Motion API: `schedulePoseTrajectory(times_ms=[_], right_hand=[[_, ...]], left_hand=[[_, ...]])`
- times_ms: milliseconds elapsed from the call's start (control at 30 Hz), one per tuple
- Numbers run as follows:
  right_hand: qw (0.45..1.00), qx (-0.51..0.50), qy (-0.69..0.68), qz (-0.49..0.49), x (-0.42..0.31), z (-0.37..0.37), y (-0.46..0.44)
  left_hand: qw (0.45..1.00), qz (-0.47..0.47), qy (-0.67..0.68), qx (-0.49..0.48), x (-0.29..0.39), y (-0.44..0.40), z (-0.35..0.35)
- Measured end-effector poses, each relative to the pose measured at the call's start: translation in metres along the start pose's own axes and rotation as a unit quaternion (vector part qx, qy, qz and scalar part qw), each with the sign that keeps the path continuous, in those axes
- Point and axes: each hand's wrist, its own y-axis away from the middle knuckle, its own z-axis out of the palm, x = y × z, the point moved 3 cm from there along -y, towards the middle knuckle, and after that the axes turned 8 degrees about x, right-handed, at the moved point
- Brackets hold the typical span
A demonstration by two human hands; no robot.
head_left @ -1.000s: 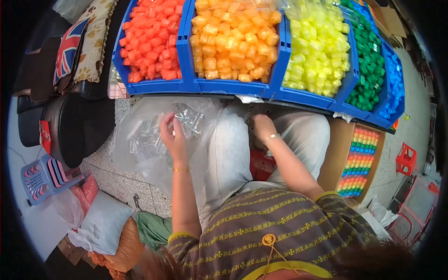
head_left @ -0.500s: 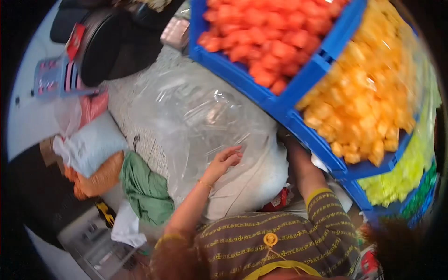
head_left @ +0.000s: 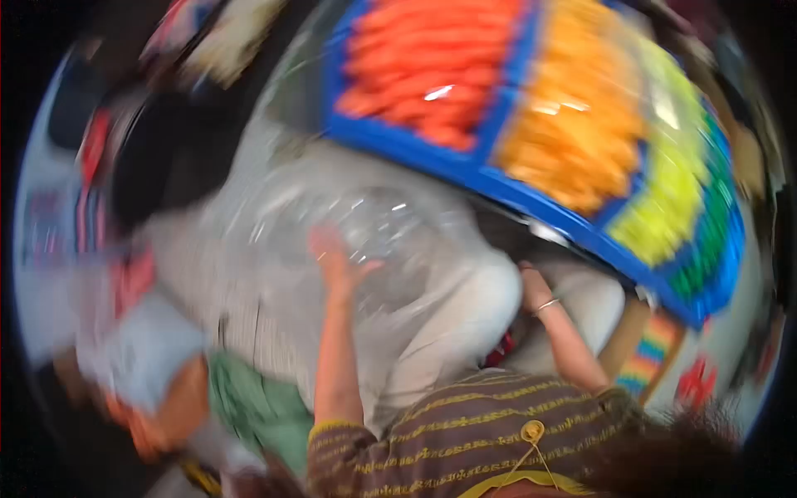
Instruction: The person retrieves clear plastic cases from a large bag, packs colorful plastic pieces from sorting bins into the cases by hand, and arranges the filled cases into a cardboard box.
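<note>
The clear plastic bag (head_left: 398, 266) is found on the person's left, beside the outer side of the pale trouser leg (head_left: 461, 303) and below the near edge of the bins. Its glinting contents (head_left: 365, 212) are seen ahead and to the right of the left hand (head_left: 336, 261), by which the bag is more nearly reached; the right hand (head_left: 535, 290) is set well apart, beyond the knee. No single long axis can be read: the bag is spread as a loose, rounded sheet, and its contents are blurred to bright, hard-looking streaks. The left fingers and thumb are held apart, and nothing is seen gripped between them; whether the film is touched, or the hand is inside or above it, cannot be told. The right fingers are partly lost in shadow under the bin edge, so their grip cannot be told. Film is noted as thin, crumpled and glossy. Farther out, smooth blue bins (head_left: 390, 139) are heaped with small lumpy pieces: red-orange pieces (head_left: 427, 75), orange pieces (head_left: 573, 116), yellow pieces (head_left: 664, 199) and green pieces (head_left: 710, 207). A carton with rainbow-banded rows (head_left: 652, 353) is placed at right; a soft, folded green cloth (head_left: 257, 407) is left on the near-left side.
</note>
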Motion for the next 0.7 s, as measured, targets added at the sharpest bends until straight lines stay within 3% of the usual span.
schedulePoseTrajectory(times_ms=[33,100,133,167,233,300,367,400,433,467,500,567,600,633,700], right_hand=[[1.0,-0.015,0.008,-0.022,-0.027,-0.043,0.028],[0.992,0.002,-0.114,-0.05,-0.068,-0.12,0.068],[0.988,0.033,-0.149,-0.016,-0.087,-0.162,0.084],[0.981,0.052,-0.187,0.0,-0.102,-0.194,0.087],[0.955,0.214,-0.204,-0.019,-0.104,-0.24,0.086],[0.906,0.392,-0.162,0.008,-0.093,-0.279,0.064],[0.859,0.501,-0.097,-0.051,-0.062,-0.311,0.037],[0.835,0.549,0.018,0.029,-0.089,-0.319,0.038],[0.75,0.623,0.206,-0.086,-0.093,-0.328,0.034],[0.77,0.625,0.092,-0.088,-0.122,-0.326,0.028],[0.786,0.613,-0.02,-0.073,-0.145,-0.314,0.027],[0.838,0.444,-0.278,-0.152,-0.202,-0.254,-0.012],[0.884,0.304,-0.299,-0.194,-0.239,-0.212,-0.03],[0.931,0.208,-0.197,-0.226,-0.262,-0.169,-0.054],[0.963,0.005,-0.18,-0.199,-0.278,-0.081,-0.103]], left_hand=[[0.998,0.035,-0.044,-0.011,-0.022,0.001,0.022],[0.991,0.022,-0.095,-0.093,-0.038,-0.003,0.029],[0.98,-0.06,-0.138,-0.13,-0.018,-0.006,0.016],[0.969,-0.081,-0.16,-0.169,-0.007,-0.008,0.008],[0.957,-0.098,-0.182,-0.202,-0.003,-0.012,0.002],[0.947,-0.173,-0.125,-0.242,-0.023,0.005,0.012],[0.963,-0.199,0.007,-0.182,-0.031,0.025,0.018],[0.963,-0.208,-0.043,-0.165,-0.017,0.028,0.007],[0.965,-0.217,0.006,-0.144,-0.024,0.038,0.005],[0.98,-0.176,0.041,-0.081,-0.041,0.055,0.016],[0.934,-0.301,0.088,-0.172,-0.027,0.055,-0.008],[0.939,-0.305,0.027,-0.154,-0.045,0.075,0.005],[0.945,-0.297,0.01,-0.139,-0.049,0.087,0.007],[0.941,-0.309,0.004,-0.137,-0.044,0.093,-0.001],[0.934,-0.314,-0.064,-0.156,-0.027,0.093,-0.017]])
